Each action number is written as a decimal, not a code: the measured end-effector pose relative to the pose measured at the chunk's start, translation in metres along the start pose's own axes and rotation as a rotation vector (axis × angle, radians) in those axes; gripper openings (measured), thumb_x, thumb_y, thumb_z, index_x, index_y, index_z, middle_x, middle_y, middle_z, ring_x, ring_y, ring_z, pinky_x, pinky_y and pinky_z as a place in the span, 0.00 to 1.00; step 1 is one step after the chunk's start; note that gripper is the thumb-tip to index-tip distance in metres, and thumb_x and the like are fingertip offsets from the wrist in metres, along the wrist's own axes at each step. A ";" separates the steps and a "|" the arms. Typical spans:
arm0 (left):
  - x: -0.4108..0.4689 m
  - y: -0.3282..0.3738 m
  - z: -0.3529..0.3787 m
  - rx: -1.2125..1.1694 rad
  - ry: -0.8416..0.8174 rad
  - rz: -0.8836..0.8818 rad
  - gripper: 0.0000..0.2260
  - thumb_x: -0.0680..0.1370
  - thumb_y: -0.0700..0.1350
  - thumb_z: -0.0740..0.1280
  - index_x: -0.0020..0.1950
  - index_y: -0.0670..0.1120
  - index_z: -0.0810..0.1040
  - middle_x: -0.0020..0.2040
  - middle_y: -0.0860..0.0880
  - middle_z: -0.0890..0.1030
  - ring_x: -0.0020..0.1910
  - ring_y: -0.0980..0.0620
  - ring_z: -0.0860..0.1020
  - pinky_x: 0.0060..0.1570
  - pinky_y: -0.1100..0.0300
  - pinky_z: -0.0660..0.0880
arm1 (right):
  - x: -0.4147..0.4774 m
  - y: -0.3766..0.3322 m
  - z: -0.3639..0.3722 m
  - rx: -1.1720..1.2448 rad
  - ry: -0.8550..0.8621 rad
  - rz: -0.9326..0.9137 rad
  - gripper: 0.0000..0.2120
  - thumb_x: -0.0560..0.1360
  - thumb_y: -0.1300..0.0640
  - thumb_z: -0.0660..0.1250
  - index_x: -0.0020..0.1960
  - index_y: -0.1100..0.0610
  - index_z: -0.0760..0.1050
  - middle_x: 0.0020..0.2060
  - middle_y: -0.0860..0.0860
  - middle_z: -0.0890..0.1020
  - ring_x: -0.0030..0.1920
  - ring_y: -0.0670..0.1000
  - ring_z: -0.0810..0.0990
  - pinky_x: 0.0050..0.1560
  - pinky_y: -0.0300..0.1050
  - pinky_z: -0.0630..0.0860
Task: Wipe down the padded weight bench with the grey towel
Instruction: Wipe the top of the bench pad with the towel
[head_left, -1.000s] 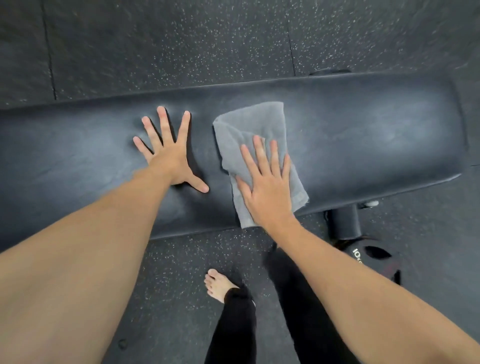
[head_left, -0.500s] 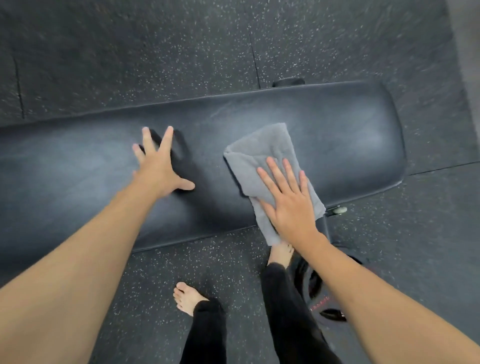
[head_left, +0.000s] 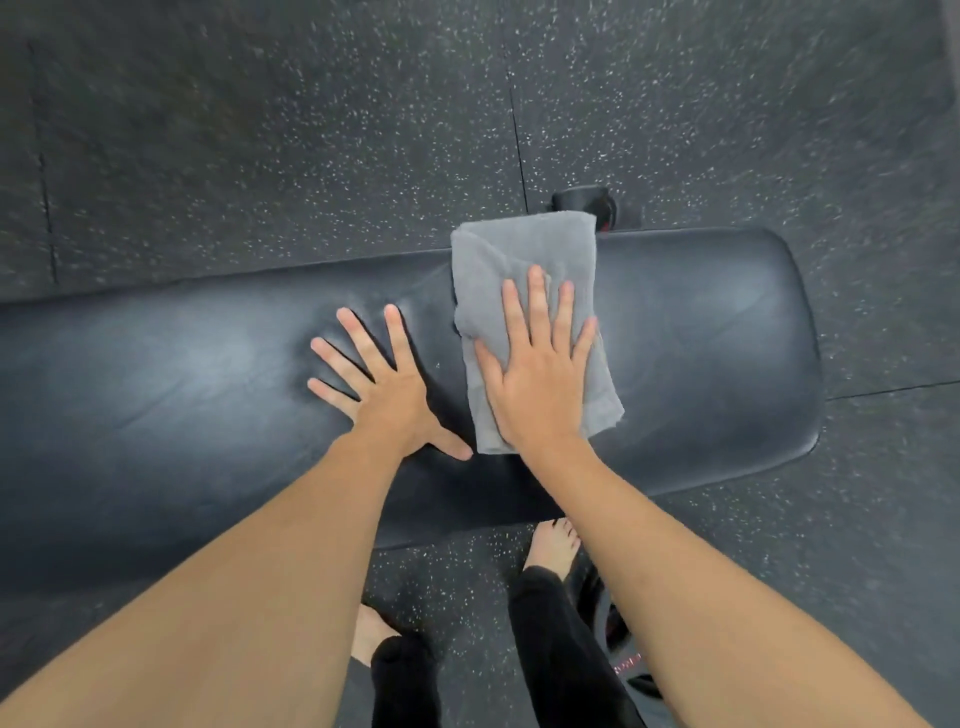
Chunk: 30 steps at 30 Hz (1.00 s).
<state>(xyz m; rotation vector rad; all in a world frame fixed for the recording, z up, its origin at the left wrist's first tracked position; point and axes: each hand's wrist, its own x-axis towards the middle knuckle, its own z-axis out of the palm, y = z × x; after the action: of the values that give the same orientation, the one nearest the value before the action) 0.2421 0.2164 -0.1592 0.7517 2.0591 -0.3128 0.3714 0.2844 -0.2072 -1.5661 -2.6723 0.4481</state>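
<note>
The black padded weight bench (head_left: 717, 353) runs across the view from the left edge to its rounded right end. A folded grey towel (head_left: 519, 260) lies across the pad, its far edge hanging past the bench's far side. My right hand (head_left: 540, 374) lies flat on the towel, fingers spread, pressing it onto the pad. My left hand (head_left: 379, 384) rests palm down on the bare pad just left of the towel, fingers apart, thumb near the towel's near corner.
Dark speckled rubber floor (head_left: 260, 130) surrounds the bench. A black bench foot (head_left: 587, 202) shows beyond the towel. My bare feet (head_left: 553, 540) and black trouser legs stand at the near side, next to a dark weight plate (head_left: 628, 670) with red lettering on the floor.
My right hand has pushed the towel from the near edge across to the far edge of the pad. My left hand has flattened with fingers spread, close beside the towel.
</note>
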 end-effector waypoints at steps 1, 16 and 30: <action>0.001 0.001 0.000 0.007 -0.002 -0.012 0.81 0.51 0.66 0.83 0.72 0.48 0.16 0.69 0.33 0.17 0.70 0.24 0.23 0.68 0.24 0.36 | 0.023 -0.010 0.002 0.000 0.011 -0.036 0.31 0.83 0.39 0.53 0.82 0.50 0.57 0.82 0.52 0.57 0.82 0.61 0.52 0.78 0.67 0.48; -0.002 0.006 -0.001 0.060 0.007 -0.048 0.81 0.51 0.67 0.82 0.70 0.49 0.14 0.70 0.32 0.18 0.72 0.24 0.26 0.69 0.24 0.39 | 0.094 0.186 -0.062 0.081 -0.011 0.097 0.27 0.85 0.41 0.51 0.81 0.50 0.60 0.82 0.48 0.60 0.82 0.56 0.51 0.80 0.62 0.46; -0.009 0.009 -0.001 0.058 0.028 -0.049 0.81 0.50 0.66 0.83 0.73 0.50 0.18 0.73 0.34 0.20 0.73 0.25 0.27 0.69 0.25 0.39 | -0.085 0.118 -0.022 -0.058 -0.058 -0.135 0.31 0.83 0.41 0.54 0.83 0.48 0.53 0.83 0.51 0.52 0.83 0.59 0.47 0.81 0.64 0.45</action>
<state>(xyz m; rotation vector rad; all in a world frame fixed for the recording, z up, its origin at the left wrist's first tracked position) 0.2510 0.2202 -0.1505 0.7452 2.1047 -0.3933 0.5179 0.2707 -0.2043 -1.3943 -2.8364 0.4215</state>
